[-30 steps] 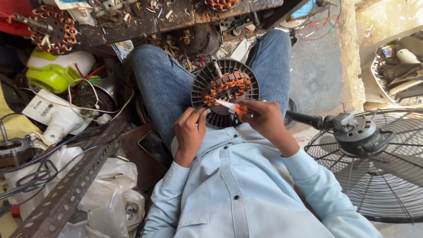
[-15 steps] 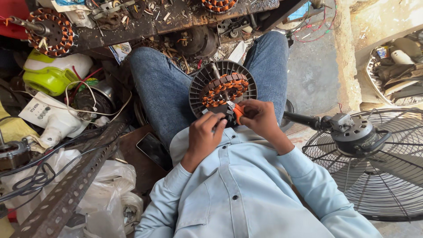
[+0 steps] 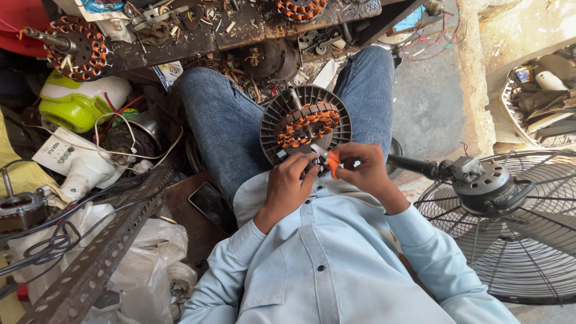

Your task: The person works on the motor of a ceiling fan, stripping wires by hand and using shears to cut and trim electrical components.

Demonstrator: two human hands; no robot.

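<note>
Hands [image 3: 327,174] shifted on ribbed, copper-wound motor [image 3: 306,123]

You see a daylit, sharply focused scene. Strong sun from the upper right washes out the pale concrete wall [image 3: 528,30], while the cluttered left side sits in soft shade. Wide-angle distortion bends the edges; nothing is blurred.

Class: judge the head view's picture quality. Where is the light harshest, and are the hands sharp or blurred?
Head view: sunlight washes out the concrete at top right; the left hand, right hand and motor sit in even shade, reasonably sharp; wide-angle bending at the edges.
</note>
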